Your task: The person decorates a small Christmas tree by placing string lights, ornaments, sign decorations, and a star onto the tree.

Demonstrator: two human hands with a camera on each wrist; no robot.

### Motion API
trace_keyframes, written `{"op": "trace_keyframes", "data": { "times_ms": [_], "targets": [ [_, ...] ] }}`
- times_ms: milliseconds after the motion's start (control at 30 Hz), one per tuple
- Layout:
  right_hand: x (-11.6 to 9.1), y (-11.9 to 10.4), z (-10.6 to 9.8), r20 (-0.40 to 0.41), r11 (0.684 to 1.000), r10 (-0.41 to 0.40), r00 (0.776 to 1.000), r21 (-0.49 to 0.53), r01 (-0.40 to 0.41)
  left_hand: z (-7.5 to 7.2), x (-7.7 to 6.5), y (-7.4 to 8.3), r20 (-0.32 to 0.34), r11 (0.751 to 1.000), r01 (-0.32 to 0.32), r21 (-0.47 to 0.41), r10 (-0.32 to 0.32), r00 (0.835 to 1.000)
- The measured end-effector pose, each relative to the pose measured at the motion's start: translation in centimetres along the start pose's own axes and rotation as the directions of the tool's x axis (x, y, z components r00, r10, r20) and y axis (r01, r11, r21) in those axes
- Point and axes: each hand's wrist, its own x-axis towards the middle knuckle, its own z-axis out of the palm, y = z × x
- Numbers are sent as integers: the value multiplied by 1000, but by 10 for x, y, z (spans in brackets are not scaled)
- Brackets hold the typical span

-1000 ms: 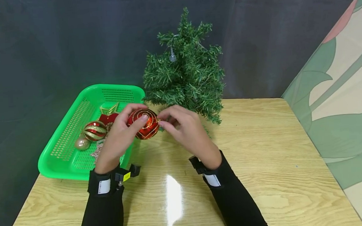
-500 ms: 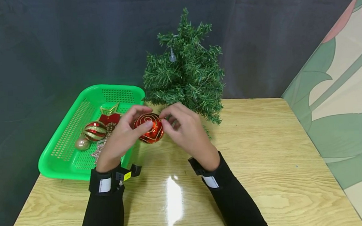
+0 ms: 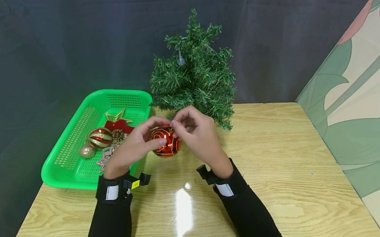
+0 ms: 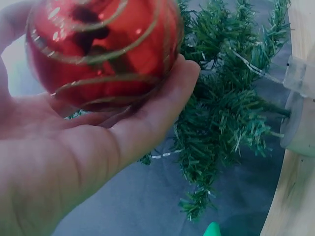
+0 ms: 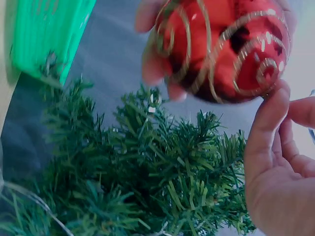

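A shiny red Christmas ball [image 3: 170, 146] with gold glitter swirls is held up in front of the small artificial tree [image 3: 194, 71]. My left hand [image 3: 134, 144] grips the ball from its left side, thumb across the near face. With thumb and fingertips my right hand [image 3: 197, 132] pinches at the top of the ball, where its hanging loop sits. The loop is mostly hidden by those fingers. In the left wrist view the ball [image 4: 106, 49] rests in the curled left hand. Seen from the right wrist, the right fingertips [image 5: 278, 101] meet at the ball's edge.
A green plastic basket [image 3: 55, 168] stands at the left. Inside lie a red-and-gold striped ball [image 3: 100, 138], a small pearly ball [image 3: 87, 151], a gold star [image 3: 115, 116], a red bow-like piece [image 3: 121, 125] and a pine cone [image 3: 117, 134]. A clear bulb [image 3: 181, 60] hangs on the tree.
Both hands stay on the ball, which has moved right and toward the person. Its top has turned upward, and the right fingers have shifted from its right side to its top.
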Motion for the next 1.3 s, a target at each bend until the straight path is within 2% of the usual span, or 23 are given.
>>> {"op": "trace_keyframes", "data": {
  "times_ms": [67,133,200,267,400,533,600,700,833,900,967,1133,1300],
  "targets": [
    [0,-1,0,1,995,45,999,93,-45,3,0,3,1,1000,-3,0,3,1000],
    [0,-1,1,0,987,71,997,144,-71,9,1,6,-30,999,-38,31,39,999],
    [0,-1,2,-1,983,78,997,165,-76,18,1,10,-99,993,-71,96,80,992],
    [0,-1,3,-5,982,71,997,178,-69,28,2,14,-169,977,-113,183,144,975],
    [1,0,3,-31,965,48,998,261,-38,40,2,17,-260,931,-196,308,281,924],
    [2,1,2,-59,932,72,996,359,-46,47,4,15,-312,898,-332,289,416,854],
    [2,2,3,-71,919,99,993,389,-64,50,6,14,-342,886,-383,260,456,822],
    [2,4,5,-80,905,127,989,417,-83,54,8,14,-378,882,-419,215,471,797],
    [1,5,8,-78,909,121,990,410,-79,57,9,16,-418,897,-408,173,442,794],
    [1,6,10,-78,911,114,990,406,-73,57,10,16,-441,901,-399,169,432,787],
    [1,6,11,-89,913,110,990,402,-65,58,10,16,-463,899,-401,176,435,772],
    [2,6,12,-116,916,103,988,398,-49,60,12,14,-509,883,-417,216,466,724],
    [2,5,14,-106,926,112,988,371,-65,57,11,15,-523,872,-406,273,489,698]
  ]
}}
